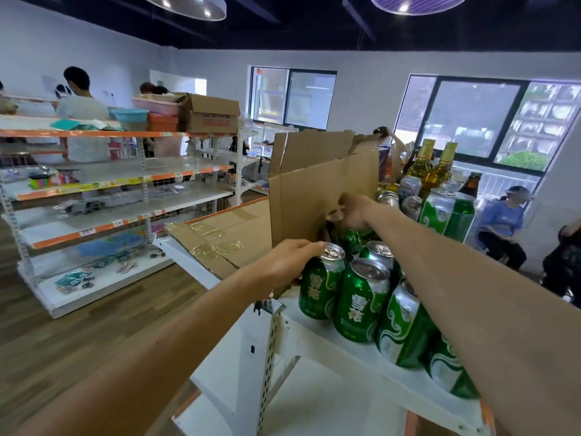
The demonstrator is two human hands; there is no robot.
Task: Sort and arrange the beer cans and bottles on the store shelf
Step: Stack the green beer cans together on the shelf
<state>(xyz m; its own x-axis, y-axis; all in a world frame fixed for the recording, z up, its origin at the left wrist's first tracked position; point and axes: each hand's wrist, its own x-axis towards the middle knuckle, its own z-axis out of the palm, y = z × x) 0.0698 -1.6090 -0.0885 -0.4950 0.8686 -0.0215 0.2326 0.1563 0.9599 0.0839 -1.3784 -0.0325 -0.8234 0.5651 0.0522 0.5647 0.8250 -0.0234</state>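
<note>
Reaching across a white store shelf, a person works with both bare hands among green beer cans. The left hand, at nine o'clock of the can cluster, curls its fingers over the silver rim of the front can. That can stands upright near the shelf's left edge, close beside the next in a row of cans that runs toward four o'clock. The right hand stretches farther, toward twelve o'clock, with its fingers curled round a tilted can whose silver top faces left. This can sits close against the wall of an open cardboard box, and the hand hides most of its body. At one o'clock beyond stand amber bottles with gold necks, and two taller cans sit at two o'clock. The step in hand appears to be gathering loose cans from beside the box and lining them up along the front. Doing it well likely means holding the front can steady by its rim so the row does not shuffle. The tilted can should be turned upright before it goes down, then set snug against a neighbour with its label facing out. The right forearm passes just above the row, so a low sweep could topple several cans, and lifting clear first seems wise.
</note>
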